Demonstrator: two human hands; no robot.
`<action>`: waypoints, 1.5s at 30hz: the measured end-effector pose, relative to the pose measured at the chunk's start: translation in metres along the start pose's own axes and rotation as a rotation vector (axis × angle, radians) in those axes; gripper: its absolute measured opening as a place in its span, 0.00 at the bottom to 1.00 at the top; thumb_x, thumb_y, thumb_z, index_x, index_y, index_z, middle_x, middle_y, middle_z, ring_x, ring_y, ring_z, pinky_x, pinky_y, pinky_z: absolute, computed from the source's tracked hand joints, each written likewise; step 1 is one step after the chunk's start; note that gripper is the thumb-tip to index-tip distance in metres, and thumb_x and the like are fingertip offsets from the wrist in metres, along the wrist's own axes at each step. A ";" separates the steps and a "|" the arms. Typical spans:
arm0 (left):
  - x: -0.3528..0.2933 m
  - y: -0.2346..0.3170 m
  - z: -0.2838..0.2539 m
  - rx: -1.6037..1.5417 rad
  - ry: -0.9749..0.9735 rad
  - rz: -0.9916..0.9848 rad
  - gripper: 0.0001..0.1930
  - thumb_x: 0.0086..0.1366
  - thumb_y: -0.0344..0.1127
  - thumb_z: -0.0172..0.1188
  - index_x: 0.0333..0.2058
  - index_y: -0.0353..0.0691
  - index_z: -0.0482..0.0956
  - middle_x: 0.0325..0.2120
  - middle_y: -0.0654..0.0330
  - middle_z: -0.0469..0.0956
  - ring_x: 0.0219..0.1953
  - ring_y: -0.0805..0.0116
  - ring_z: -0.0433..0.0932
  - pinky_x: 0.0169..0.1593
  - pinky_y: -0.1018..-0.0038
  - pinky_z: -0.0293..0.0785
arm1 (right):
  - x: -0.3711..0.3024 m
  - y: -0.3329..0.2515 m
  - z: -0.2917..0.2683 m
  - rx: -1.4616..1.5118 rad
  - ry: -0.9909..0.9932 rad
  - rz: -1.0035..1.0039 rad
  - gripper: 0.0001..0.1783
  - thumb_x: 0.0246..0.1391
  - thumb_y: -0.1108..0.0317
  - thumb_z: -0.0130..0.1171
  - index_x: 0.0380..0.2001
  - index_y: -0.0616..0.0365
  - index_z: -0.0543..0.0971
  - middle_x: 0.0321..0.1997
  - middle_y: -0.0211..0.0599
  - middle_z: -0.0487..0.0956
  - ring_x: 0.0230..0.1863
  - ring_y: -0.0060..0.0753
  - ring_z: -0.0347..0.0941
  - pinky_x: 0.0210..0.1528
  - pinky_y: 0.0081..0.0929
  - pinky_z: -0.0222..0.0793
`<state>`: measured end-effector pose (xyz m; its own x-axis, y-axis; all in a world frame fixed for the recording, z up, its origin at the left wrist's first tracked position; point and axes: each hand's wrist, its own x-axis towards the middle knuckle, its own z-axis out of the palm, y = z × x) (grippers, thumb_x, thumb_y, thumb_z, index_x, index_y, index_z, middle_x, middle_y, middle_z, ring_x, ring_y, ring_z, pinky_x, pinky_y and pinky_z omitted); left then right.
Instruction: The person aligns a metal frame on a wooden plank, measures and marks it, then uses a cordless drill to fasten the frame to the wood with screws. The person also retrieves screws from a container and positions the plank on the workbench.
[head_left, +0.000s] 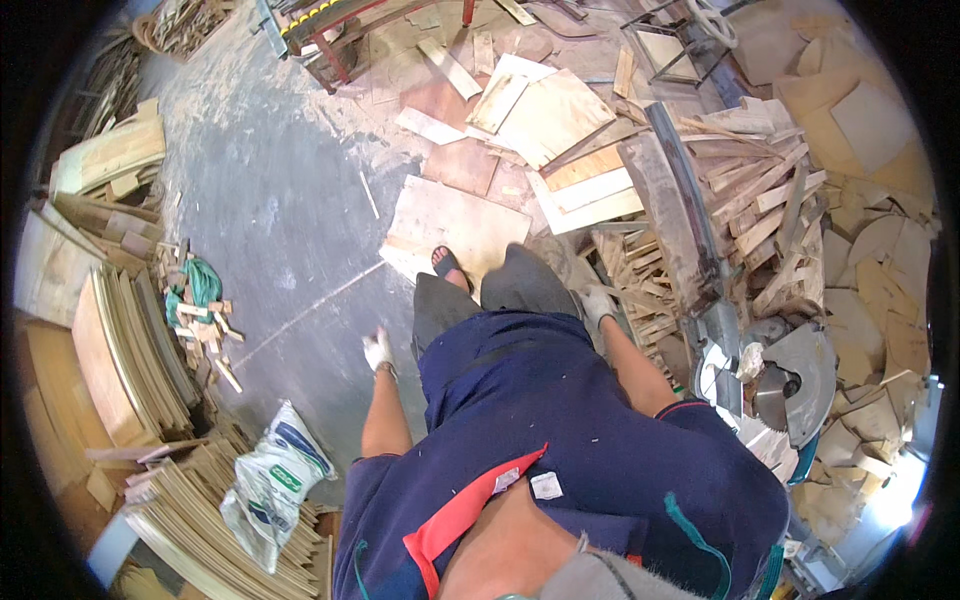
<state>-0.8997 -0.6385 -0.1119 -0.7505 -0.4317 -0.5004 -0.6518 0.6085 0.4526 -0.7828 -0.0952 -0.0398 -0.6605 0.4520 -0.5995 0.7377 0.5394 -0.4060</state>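
My left hand (378,352), in a white glove, hangs over the grey floor beside my left leg. Its fingers are apart and I see nothing in them. In a glove as well, my right hand (598,304) is down by my right thigh, close to a heap of narrow wood offcuts (645,285). The fingers of that hand are too small and partly hidden to read. A sandalled foot (450,266) of mine is on a pale plywood sheet (480,225) on the floor, and dark trousers cover my legs.
At right stands a circular saw (790,388) by a long metal rail (685,190). Stacked thin boards (125,350) and a white sack (275,485) are at left, near a green cloth (197,285). Plywood pieces (550,115) lie ahead, below a red-framed roller stand (330,55).
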 end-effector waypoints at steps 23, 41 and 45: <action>0.155 0.512 0.118 0.643 -0.667 0.623 0.27 0.62 0.59 0.57 0.48 0.40 0.80 0.44 0.42 0.81 0.48 0.40 0.79 0.51 0.54 0.73 | 0.247 -0.203 -0.082 0.526 0.072 0.279 0.17 0.51 0.60 0.54 0.35 0.62 0.82 0.32 0.51 0.82 0.36 0.46 0.80 0.39 0.40 0.74; 0.167 0.614 0.161 1.124 -0.770 0.577 0.39 0.55 0.64 0.62 0.59 0.44 0.70 0.51 0.41 0.77 0.53 0.40 0.77 0.55 0.48 0.71 | 0.284 -0.222 -0.069 0.725 0.010 0.580 0.16 0.52 0.59 0.57 0.34 0.63 0.82 0.28 0.48 0.83 0.27 0.40 0.81 0.35 0.36 0.75; 0.163 0.605 0.155 1.279 -0.756 0.484 0.44 0.51 0.65 0.66 0.61 0.45 0.66 0.56 0.43 0.72 0.60 0.40 0.71 0.61 0.45 0.63 | 0.282 -0.232 -0.057 0.511 0.053 0.584 0.19 0.51 0.57 0.58 0.36 0.63 0.83 0.34 0.52 0.83 0.36 0.45 0.82 0.42 0.36 0.75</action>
<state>-1.3998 -0.2381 -0.0340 -0.3710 0.1486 -0.9167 0.4434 0.8957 -0.0343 -1.1482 -0.0518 -0.0755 -0.1408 0.6027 -0.7855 0.9326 -0.1856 -0.3096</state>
